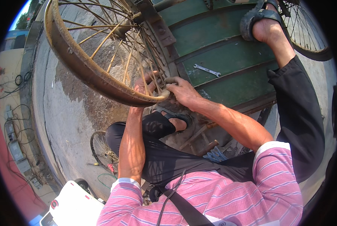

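Mostly, the brown wheel (79,64) lies up and to the left of the grip, beside the green cart (228,45). Its rim (119,92) makes a long curve from the top left down to the left hand (144,83) and the right hand (184,92), and the thin spokes (105,41) slant down toward those 2. The left hand reaches in behind the rim, among the spokes; I can't tell if its fingers are closed on something. The right hand is at the rim's low right end, its thumb and fingers pinched on the edge. The left hand is nearer the big part of the wheel. The right hand is nearer the wrench (207,70), which lies flat on the cart.
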`<state>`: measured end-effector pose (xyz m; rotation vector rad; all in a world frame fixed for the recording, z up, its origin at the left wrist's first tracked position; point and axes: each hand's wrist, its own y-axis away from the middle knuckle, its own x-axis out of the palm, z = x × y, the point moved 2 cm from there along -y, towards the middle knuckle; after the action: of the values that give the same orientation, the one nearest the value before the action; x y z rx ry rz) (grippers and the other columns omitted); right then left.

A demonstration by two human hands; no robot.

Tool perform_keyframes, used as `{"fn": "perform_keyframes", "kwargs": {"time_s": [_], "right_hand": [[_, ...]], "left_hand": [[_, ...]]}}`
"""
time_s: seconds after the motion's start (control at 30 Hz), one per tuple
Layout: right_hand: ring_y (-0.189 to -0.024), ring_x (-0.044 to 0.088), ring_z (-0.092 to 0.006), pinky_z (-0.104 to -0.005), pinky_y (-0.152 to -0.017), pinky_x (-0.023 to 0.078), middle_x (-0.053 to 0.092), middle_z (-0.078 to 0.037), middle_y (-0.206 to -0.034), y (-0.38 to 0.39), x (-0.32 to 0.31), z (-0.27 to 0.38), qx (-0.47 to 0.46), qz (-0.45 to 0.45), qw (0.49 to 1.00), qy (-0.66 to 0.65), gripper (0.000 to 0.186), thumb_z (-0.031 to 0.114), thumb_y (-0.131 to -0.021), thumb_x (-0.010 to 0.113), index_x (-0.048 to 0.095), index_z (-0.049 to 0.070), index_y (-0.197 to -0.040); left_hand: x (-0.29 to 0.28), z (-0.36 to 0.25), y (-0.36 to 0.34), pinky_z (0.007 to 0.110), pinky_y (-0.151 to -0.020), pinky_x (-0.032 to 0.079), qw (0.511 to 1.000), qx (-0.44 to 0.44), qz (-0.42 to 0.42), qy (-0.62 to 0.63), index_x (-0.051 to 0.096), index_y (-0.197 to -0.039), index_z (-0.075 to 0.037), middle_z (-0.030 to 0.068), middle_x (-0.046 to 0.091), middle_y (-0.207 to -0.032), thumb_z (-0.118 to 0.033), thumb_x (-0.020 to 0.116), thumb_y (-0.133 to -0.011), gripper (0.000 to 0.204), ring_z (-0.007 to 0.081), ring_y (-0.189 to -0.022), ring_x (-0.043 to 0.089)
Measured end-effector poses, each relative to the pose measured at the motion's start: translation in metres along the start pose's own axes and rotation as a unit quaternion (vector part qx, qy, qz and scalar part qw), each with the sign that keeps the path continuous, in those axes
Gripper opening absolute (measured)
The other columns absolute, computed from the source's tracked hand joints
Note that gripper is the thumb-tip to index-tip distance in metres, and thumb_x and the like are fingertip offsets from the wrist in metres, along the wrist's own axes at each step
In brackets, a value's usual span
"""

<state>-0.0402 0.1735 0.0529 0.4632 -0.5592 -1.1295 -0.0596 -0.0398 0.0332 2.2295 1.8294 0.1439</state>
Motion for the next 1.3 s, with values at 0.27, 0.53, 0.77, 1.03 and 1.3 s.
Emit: {"fn": "perform_keyframes", "kwargs": {"time_s": [0.27, 0.53, 0.77, 1.03, 1.3], "right_hand": [[-0.075, 0.068, -0.0157, -0.0302, -0.065, 0.054, 0.073, -0.010, -0.105, -0.002, -0.001, -0.001, -0.015, 0.006, 1.000, -0.002, 0.054, 0.030, -0.106, 0.058, 0.055, 0.001, -0.151], [-0.074, 0.067, -0.0155, -0.0300, -0.065, 0.054, 0.072, -0.010, -0.105, -0.003, -0.001, -0.003, -0.025, 0.008, 1.000, 0.003, 0.053, 0.029, -0.105, 0.059, 0.056, 0.001, -0.150], [-0.074, 0.067, -0.0153, -0.0298, -0.064, 0.054, 0.072, -0.009, -0.101, -0.005, -0.002, -0.005, -0.032, 0.009, 0.999, -0.003, 0.051, 0.029, -0.106, 0.059, 0.057, 0.000, -0.148], [-0.074, 0.067, -0.0166, -0.0318, -0.064, 0.054, 0.072, -0.011, -0.104, -0.002, -0.002, -0.001, -0.025, 0.013, 1.000, 0.009, 0.050, 0.030, -0.105, 0.059, 0.057, 0.000, -0.145], [-0.078, 0.069, -0.0171, -0.0316, -0.066, 0.057, 0.072, -0.012, -0.111, -0.003, -0.001, 0.001, -0.014, 0.010, 1.000, 0.007, 0.052, 0.028, -0.106, 0.059, 0.055, 0.001, -0.150]], "left_hand": [[0.003, -0.001, 0.000, 0.029, -0.081, 0.059, 0.994, -0.045, 0.006, 0.102, 0.063, -0.140, 0.002, 0.0080, 0.075, -0.116, -0.012, 0.070, -0.105, 0.039, 0.0143, -0.096, 0.072], [0.001, 0.004, -0.003, 0.028, -0.080, 0.059, 0.997, -0.033, 0.002, 0.070, 0.066, -0.136, 0.002, 0.0073, 0.076, -0.113, -0.016, 0.072, -0.105, 0.036, 0.0134, -0.094, 0.072], [0.005, -0.003, 0.001, 0.029, -0.083, 0.058, 0.996, -0.014, -0.043, 0.081, 0.067, -0.136, 0.002, 0.0062, 0.076, -0.114, -0.016, 0.074, -0.103, 0.038, 0.0124, -0.097, 0.072], [0.004, 0.006, -0.002, 0.032, -0.089, 0.060, 0.994, -0.017, -0.006, 0.105, 0.065, -0.138, 0.002, 0.0078, 0.075, -0.119, -0.015, 0.075, -0.103, 0.040, 0.0162, -0.104, 0.072], [-0.004, 0.008, -0.009, 0.035, -0.089, 0.058, 0.999, -0.034, 0.018, 0.017, 0.066, -0.135, 0.003, 0.0114, 0.076, -0.118, -0.021, 0.074, -0.101, 0.042, 0.0187, -0.105, 0.072]]}}
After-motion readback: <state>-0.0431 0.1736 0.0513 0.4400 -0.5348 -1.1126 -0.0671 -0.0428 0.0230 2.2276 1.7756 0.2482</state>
